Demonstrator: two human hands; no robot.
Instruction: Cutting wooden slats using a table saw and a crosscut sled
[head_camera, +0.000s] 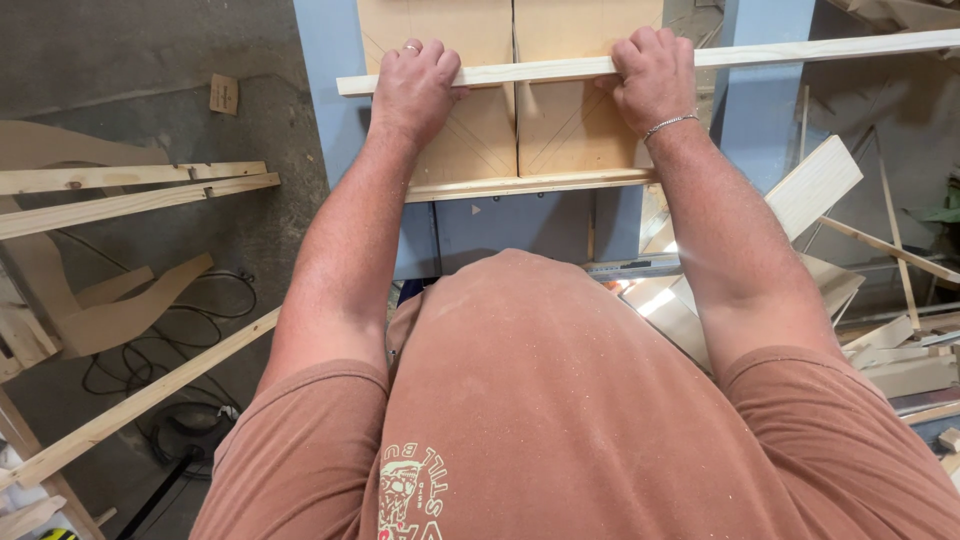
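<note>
Fingers of both hands curl over a long pale wooden strip (650, 62) at twelve o'clock, lying across two brown boards (515, 90) on the blue desk (330, 50). Left hand (413, 88) and right hand (655, 78) clamp it from above. Uneven pressure could skew the strip, and the loose offcuts (815, 185) at three o'clock might snag it.

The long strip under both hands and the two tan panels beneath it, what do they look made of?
The long strip looks like pale, unfinished softwood: light colour, faint grain, square sawn edges. The left hand and right hand grip it. The two tan panels look like fibreboard or similar sheet, though that is uncertain: a flat, even, matt brown face without grain, with thin lines marked across it.
</note>
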